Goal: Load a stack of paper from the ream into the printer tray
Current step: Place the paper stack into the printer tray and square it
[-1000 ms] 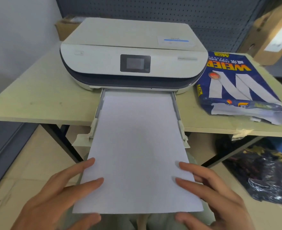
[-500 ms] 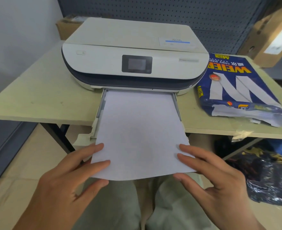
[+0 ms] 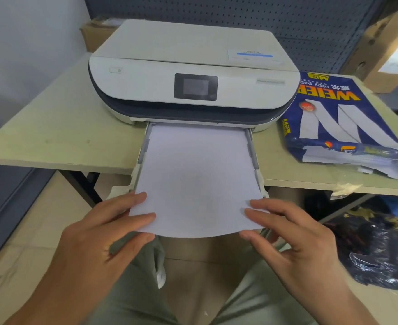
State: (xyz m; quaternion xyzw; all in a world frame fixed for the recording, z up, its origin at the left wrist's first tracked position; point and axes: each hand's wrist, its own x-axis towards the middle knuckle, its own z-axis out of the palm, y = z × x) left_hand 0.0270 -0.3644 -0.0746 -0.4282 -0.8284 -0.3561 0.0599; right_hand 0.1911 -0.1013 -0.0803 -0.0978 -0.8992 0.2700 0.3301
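A white stack of paper lies in the pulled-out printer tray of the white and dark-blue printer. Its far end is under the printer's front and its near edge sags past the tray's end. My left hand grips the near left corner, fingers on top and thumb below. My right hand grips the near right corner the same way. The opened blue ream lies on the table to the right of the printer.
The beige table carries the printer and ream. Cardboard boxes stand at the back right and another behind the printer on the left. Dark plastic bags lie on the floor under the table's right side. My knees are below the tray.
Both hands have pushed the stack of paper forward, deeper into the tray. Much less paper overhangs the tray's near end than one second ago.
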